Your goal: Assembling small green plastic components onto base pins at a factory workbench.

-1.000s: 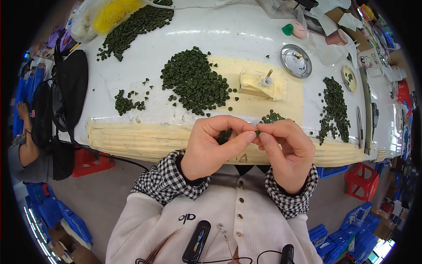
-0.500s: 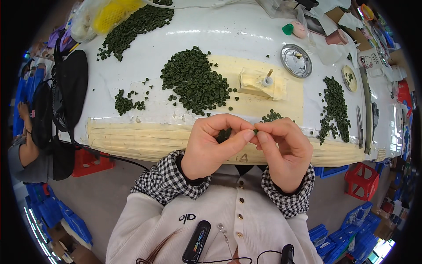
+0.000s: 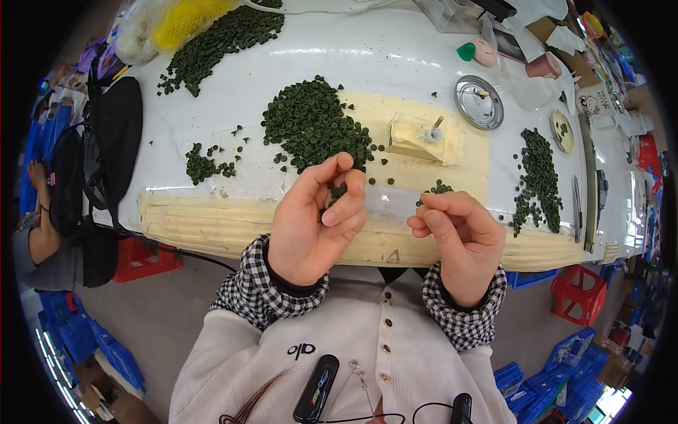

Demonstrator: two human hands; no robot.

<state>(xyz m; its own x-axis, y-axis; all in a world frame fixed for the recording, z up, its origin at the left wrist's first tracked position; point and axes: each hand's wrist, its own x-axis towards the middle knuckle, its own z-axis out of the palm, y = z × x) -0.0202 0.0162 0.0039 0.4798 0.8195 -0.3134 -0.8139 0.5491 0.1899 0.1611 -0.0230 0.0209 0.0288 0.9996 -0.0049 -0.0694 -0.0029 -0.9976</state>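
My left hand (image 3: 311, 222) is raised over the table's near edge, its fingers curled loosely. Some small dark green pieces (image 3: 338, 191) show between its fingers and seem to lie in its grasp. To its right, my right hand (image 3: 462, 244) pinches thumb and forefinger together; whatever is between the tips is too small to make out. Just beyond the left hand spreads a large pile of dark green cup-shaped pieces (image 3: 311, 120). A smaller cluster of green pieces (image 3: 439, 187) sits behind the right fingertips, partly hidden by them.
A cream-wrapped block (image 3: 417, 141) with an upright peg stands beyond my hands. Right of it are a round metal tin (image 3: 479, 102), another green pile (image 3: 538, 177) and tweezers (image 3: 577, 206). A black bag (image 3: 116, 145) hangs at the left. Red stools (image 3: 579, 293) stand below.
My hands have come apart from their shared pinch. The left has moved left and turned with its fingers raised; the right stays near its place, still pinching.
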